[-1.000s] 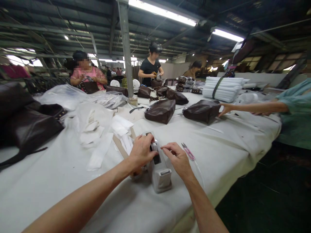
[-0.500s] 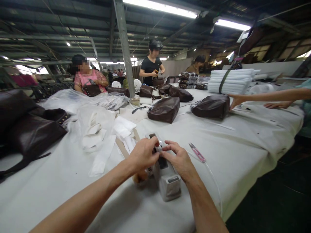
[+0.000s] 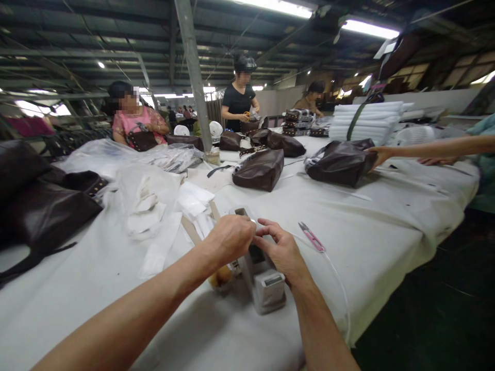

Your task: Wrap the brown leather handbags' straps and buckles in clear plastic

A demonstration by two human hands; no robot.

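A grey tape dispenser [image 3: 266,286] stands on the white-covered table [image 3: 348,226] right in front of me. My left hand [image 3: 231,238] is curled over the dispenser's top, its fingers pinched together. My right hand [image 3: 280,249] meets it from the right, thumb and forefinger pinched at the same spot; what they pinch is too small to make out. A roll of tape [image 3: 221,277] shows under my left wrist. Pink thread snips [image 3: 311,237] lie just right of my right hand.
Dark brown leather bags [image 3: 259,169] lie around the table, with a heap at far left [image 3: 42,206]. White cloth pieces [image 3: 154,206] lie left of the dispenser. A co-worker's hand [image 3: 381,153] touches a bag [image 3: 340,162] at right. Other people work at the far end.
My two hands have come together over the dispenser's top, the right hand moving left to meet the left. The co-worker at right has tipped the bag up.
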